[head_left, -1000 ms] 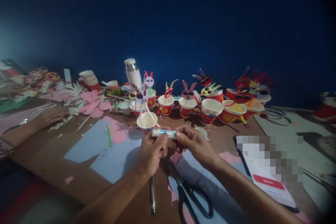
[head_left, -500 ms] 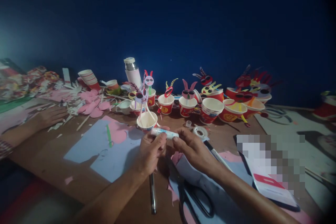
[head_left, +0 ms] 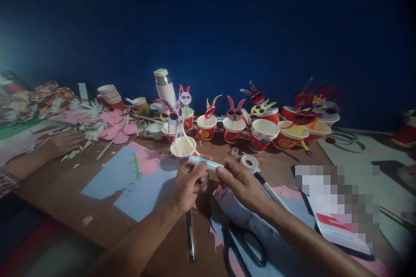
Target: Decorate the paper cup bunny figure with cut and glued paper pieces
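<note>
left hand (head_left: 188, 184) and right hand (head_left: 238, 179) pinch opposite ends of a small white glue stick (head_left: 206, 163), level above the pink paper scraps (head_left: 221, 192), steadying it for twisting.

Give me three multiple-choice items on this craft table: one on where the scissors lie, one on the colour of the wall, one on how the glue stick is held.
1. Where do the scissors lie?
A. near the camera, below the right hand
B. inside a paper cup
C. beside the flask

2. What colour is the wall behind the cups?
A. yellow
B. dark blue
C. white

3. How is the glue stick held?
A. lying alone on the table
B. in the left hand only
C. between both hands

Answers: 1 A, the black handles rest on paper under the right forearm. 2 B, deep blue fills the background. 3 C, fingers of each hand grip one end.
</note>
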Available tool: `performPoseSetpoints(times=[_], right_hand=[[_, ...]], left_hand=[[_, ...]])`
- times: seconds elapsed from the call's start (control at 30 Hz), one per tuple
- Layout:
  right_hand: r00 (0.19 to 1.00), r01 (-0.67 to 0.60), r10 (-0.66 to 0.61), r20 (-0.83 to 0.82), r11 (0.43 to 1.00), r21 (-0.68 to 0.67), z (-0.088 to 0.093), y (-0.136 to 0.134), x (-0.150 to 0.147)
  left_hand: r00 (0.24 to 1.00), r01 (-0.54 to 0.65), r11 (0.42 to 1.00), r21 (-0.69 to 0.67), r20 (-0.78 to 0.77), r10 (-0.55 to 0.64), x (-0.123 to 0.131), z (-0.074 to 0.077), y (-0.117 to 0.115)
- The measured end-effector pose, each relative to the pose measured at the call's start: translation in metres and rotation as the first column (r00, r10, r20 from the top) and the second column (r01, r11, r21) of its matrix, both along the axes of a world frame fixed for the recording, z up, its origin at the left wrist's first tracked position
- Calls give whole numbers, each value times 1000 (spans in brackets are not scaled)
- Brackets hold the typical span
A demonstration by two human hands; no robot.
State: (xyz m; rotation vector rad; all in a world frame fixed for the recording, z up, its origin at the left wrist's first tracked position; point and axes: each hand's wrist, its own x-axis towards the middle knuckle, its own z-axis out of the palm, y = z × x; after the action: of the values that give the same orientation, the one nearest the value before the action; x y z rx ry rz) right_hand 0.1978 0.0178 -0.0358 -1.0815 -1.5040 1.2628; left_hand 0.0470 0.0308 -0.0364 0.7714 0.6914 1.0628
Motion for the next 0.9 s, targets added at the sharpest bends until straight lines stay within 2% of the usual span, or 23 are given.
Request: performPoseSetpoints(times=[0.03,0.1,0.13,0.17,0.2,0.27,0.33,0.37,0.43,0.57,0.6,0.77,0.83,0.9], right_hand=[[998,-32,27,-51,995,-96,0,0,-1],[982,-120,65,-180,941,-317,-1,0,-4],[975,-145,65,-212,912,-383,-1,0,-5],[977,-140,61,-206,907,-397,-1,0,-5],[984,-116,58,-171,926,-358,-1,1,-5],[995,-51,35,-92,982,-181,-1,2,-2],[998,-11,8,-67,999,-42,-1,2,0],[998,-2,1,-61,1000,-15,-1,2,0],[999,-7,5,-39,999,-50,-2,2,0],[996,-60,41,-78,964,-260,-2,1,-2],[996,-58,38,-81,964,-259,-2,1,-2],[997,9,-13,-78,999,-52,0,2,-3],[998,4,-12,-69,993,-118,-1,1,-4],[994,-42,16,-105,967,-253,-3,1,-4]], left_hand=[[1000,17,1000,8,5,-17,0,0,0],[999,39,999,17,17,-40,0,-2,-1],[999,44,999,20,21,-45,0,-2,-1],[999,45,999,22,24,-46,0,-3,-1],[999,44,999,21,26,-45,0,-3,0],[999,31,999,8,19,-31,-1,-3,0],[1000,8,1000,-16,2,-8,-1,-4,1],[1000,2,1000,-25,-3,-2,-1,-4,1],[1000,13,1000,-18,4,-13,-1,-4,1],[999,50,999,15,21,-51,0,-4,0],[999,47,999,15,19,-48,0,-4,0],[1000,9,999,-32,-1,-9,1,-5,1],[1000,24,999,-26,8,-24,1,-5,1],[999,50,999,-5,21,-49,2,-6,1]])
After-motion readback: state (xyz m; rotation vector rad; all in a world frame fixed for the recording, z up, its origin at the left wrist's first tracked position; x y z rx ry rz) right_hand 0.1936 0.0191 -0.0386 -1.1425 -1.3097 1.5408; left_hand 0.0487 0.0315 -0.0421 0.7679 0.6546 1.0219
